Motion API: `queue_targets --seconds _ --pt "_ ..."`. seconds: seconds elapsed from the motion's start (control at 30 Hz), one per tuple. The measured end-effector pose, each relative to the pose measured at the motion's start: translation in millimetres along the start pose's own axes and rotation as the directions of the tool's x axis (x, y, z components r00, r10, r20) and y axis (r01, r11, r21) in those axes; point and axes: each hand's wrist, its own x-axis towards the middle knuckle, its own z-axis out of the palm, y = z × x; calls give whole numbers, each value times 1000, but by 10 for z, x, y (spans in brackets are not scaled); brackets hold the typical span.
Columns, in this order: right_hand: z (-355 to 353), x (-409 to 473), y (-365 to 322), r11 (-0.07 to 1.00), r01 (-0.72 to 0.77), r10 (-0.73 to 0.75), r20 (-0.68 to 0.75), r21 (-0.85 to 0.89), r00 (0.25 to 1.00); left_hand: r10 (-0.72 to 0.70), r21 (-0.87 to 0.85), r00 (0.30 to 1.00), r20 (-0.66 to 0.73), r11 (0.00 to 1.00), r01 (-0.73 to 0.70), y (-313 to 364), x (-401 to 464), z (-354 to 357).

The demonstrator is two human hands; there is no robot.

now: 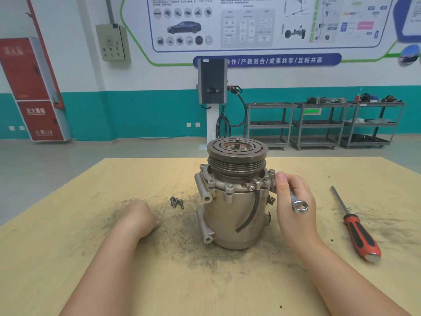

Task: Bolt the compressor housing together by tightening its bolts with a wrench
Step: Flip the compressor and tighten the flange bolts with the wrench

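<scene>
Leftward, the left hand rests curled, empty, on the table; loose bolts lie beside the upright compressor, heavy-looking, best steadied by its body; right hand grips the stiff wrench

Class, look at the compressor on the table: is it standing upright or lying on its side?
Upright. The compressor stands on its flat end on the table, with the pulley on top facing up.
</scene>
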Motion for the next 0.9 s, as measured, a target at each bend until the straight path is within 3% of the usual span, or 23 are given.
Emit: queue_targets --seconds 0.37,0.43,0.47,0.53,0.6,0.67,0.7,0.77,0.9 --pt "-20 -10 -19 1000 -18 18 1 18 1000 -82 35 992 -101 996 86 -8 -21 17" --pt "-16 -10 -20 1000 -17 17 0 20 1000 -80 -74 986 -145 995 70 15 -75 -35" --pt "-11 -7 -20 1000 -17 17 0 21 1000 -70 -213 986 -152 976 36 40 -113 -79" --pt "-7 0 -21 1000 -22 22 -2 17 1000 41 -578 985 -166 805 -131 150 -270 -213" --pt "-4 3 -17 1000 -25 25 -3 12 1000 252 -817 949 -192 495 -296 314 -548 -379" --pt "2 -1 -8 999 -35 35 -5 20 999 447 -902 854 -266 198 -384 462 -793 -459" --pt "6 -3 -5 999 -40 40 -8 26 999 510 -903 804 -307 111 -416 542 -902 -463" --pt "10 -6 -6 998 -47 47 -14 38 999 553 -857 739 -385 84 -509 668 -1059 -374" --pt "6 3 -2 998 -50 51 -15 38 999 468 -784 743 -479 152 -601 813 -1154 -126"
